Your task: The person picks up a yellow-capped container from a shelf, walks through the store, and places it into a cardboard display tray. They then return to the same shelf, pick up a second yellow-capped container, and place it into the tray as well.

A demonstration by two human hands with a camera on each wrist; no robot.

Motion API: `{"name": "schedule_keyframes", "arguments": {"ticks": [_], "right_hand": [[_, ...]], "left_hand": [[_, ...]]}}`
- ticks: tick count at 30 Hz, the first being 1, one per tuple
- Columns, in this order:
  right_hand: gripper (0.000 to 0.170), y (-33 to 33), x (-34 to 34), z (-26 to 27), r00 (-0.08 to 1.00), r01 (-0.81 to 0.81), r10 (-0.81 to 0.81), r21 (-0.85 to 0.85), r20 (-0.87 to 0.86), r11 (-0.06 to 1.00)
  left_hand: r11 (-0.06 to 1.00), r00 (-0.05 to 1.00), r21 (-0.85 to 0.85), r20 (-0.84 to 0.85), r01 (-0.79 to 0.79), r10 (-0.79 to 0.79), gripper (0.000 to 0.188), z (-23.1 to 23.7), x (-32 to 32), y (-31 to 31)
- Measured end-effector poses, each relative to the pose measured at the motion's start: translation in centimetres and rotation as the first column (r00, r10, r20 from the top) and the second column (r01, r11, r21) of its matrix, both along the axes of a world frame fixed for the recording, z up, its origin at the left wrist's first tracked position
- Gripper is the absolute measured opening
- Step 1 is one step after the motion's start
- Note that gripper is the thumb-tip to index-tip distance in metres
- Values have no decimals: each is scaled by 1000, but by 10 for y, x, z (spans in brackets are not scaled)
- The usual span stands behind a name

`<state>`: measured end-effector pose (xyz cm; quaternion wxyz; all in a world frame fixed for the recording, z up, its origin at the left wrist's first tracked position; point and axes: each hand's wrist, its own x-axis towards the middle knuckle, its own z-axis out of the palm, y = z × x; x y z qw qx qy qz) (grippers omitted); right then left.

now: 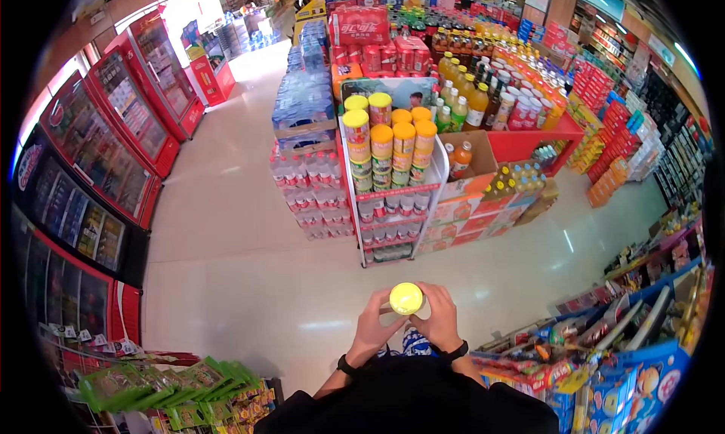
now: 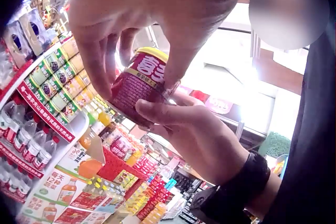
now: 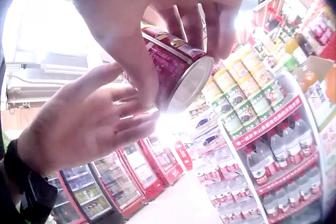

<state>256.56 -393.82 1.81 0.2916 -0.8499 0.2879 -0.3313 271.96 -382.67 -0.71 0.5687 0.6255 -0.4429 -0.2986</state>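
Note:
A can with a yellow lid is held upright in front of the body. Its maroon label carries white characters, and the silver bottom shows in the right wrist view. My left hand grips one side, its fingers and thumb around the can in the left wrist view. From the other side my right hand holds it too, with fingers and thumb about the body in the right wrist view. Each wrist wears a black band.
Ahead stands a white rack stacked with yellow-lidded cans above bottled water. Packs of bottles sit left of it, juice cartons right. Red drink fridges line the left wall. Snack displays flank the body, including green packets.

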Motion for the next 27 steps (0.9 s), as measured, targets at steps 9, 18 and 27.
{"name": "schedule_keyframes", "arguments": {"ticks": [9, 18, 27], "right_hand": [[73, -158, 88, -16, 983, -60, 40, 109, 179, 992], [70, -287, 167, 16, 951, -124, 99, 67, 292, 990], [71, -325, 238, 35, 922, -97, 79, 27, 380, 995]], "left_hand": [[998, 973, -4, 224, -60, 60, 64, 19, 79, -140], [971, 898, -134, 371, -198, 235, 68, 42, 120, -244], [964, 817, -214, 519, -160, 251, 68, 50, 184, -285]]}}
